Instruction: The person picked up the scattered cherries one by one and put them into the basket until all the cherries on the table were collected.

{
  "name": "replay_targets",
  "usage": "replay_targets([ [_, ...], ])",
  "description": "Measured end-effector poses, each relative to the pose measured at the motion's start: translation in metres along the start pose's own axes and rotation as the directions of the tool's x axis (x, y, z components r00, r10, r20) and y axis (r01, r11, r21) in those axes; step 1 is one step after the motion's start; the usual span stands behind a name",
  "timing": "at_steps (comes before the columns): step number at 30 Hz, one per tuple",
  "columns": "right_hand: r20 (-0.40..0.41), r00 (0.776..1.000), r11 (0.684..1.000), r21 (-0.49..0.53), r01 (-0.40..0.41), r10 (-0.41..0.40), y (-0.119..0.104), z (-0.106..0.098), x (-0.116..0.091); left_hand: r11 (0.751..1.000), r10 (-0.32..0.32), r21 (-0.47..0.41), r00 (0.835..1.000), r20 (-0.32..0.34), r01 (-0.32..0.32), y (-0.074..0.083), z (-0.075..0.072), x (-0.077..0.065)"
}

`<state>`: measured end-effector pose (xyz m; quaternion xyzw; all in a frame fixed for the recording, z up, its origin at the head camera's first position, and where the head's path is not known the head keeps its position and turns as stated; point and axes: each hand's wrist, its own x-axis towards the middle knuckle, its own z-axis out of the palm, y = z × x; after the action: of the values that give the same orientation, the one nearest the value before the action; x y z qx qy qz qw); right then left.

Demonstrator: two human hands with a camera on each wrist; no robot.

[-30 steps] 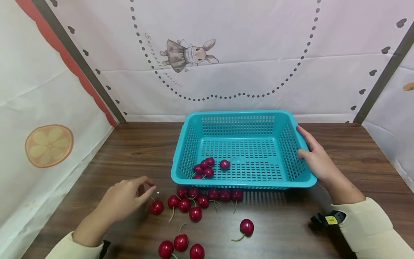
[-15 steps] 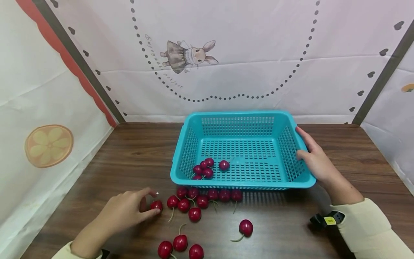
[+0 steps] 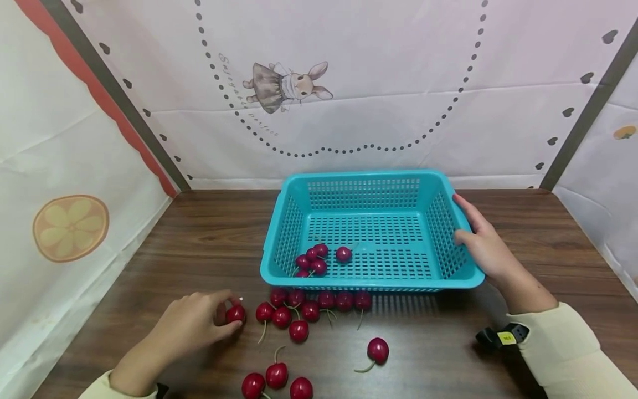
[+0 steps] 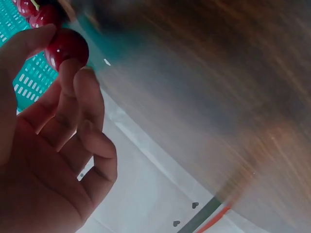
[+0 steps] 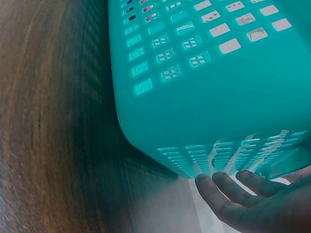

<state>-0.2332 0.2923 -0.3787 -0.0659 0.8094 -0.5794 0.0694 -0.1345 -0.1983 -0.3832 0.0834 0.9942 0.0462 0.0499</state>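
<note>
My left hand (image 3: 188, 321) is low over the left part of the table and pinches a dark red cherry (image 3: 235, 313) between thumb and fingertips. In the left wrist view the same cherry (image 4: 68, 47) shows between the thumb and the bent fingers. My right hand (image 3: 488, 246) holds the right side of a turquoise plastic basket (image 3: 371, 285), thumb over the rim and fingers along the outer wall. In the right wrist view several fingertips (image 5: 221, 180) touch that perforated wall. Inside the basket, several cherries (image 3: 319, 267) lie toward the front left.
Several cherries (image 3: 282, 317) lie along the basket's front edge on the brown wooden table (image 3: 214, 244). A small group of cherries (image 3: 276, 376) is nearer the front, and a lone stemmed cherry (image 3: 377, 351) lies to their right. A printed white cloth (image 3: 379, 122) hangs behind.
My left hand has come down to the leftmost cherry, taken it between thumb and fingers, and shifted it slightly left. The right hand has stayed on the basket.
</note>
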Motion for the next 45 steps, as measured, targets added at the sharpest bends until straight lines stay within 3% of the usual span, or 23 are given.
replay_targets([
  [6, 0.002, 1.0, 1.0, -0.005, -0.005, 0.005, -0.001, 0.0, 0.0, 1.0, 0.031, 0.003, 0.995, -0.095, -0.03, -0.002, -0.009, 0.003],
  [9, 0.002, 1.0, 1.0, -0.004, -0.004, 0.004, -0.001, 0.001, 0.0, 0.999, 0.044, 0.016, 0.985, -0.166, -0.042, -0.003, -0.016, 0.006],
  [12, -0.001, 1.0, 1.0, -0.005, 0.002, -0.002, 0.0, 0.001, 0.001, 0.998, 0.067, 0.031, 0.966, -0.249, -0.061, -0.003, -0.025, 0.011],
  [18, -0.002, 1.0, 1.0, -0.006, 0.008, -0.008, 0.002, 0.0, 0.001, 0.994, 0.106, 0.041, 0.907, -0.407, -0.098, 0.001, -0.044, 0.022],
  [21, -0.003, 1.0, 1.0, -0.005, 0.003, -0.003, 0.002, -0.001, 0.0, 0.993, 0.117, 0.036, 0.884, -0.453, -0.113, 0.007, -0.051, 0.03],
  [25, -0.003, 1.0, 1.0, -0.005, 0.005, -0.005, 0.0, -0.001, 0.0, 0.99, 0.132, 0.027, 0.871, -0.474, -0.135, 0.021, -0.059, 0.04],
  [33, -0.001, 1.0, 1.0, 0.007, 0.003, -0.003, -0.003, 0.001, -0.001, 0.977, 0.19, -0.003, 0.882, -0.431, -0.212, 0.057, -0.068, 0.061],
  [36, -0.001, 1.0, 1.0, 0.009, 0.003, -0.003, -0.002, 0.001, -0.001, 0.973, 0.209, -0.004, 0.894, -0.396, -0.23, 0.067, -0.068, 0.07],
  [45, -0.011, 1.0, 1.0, 0.003, 0.008, -0.008, -0.002, 0.001, -0.001, 0.957, 0.254, -0.058, 0.921, -0.296, -0.283, 0.084, -0.06, 0.099],
])
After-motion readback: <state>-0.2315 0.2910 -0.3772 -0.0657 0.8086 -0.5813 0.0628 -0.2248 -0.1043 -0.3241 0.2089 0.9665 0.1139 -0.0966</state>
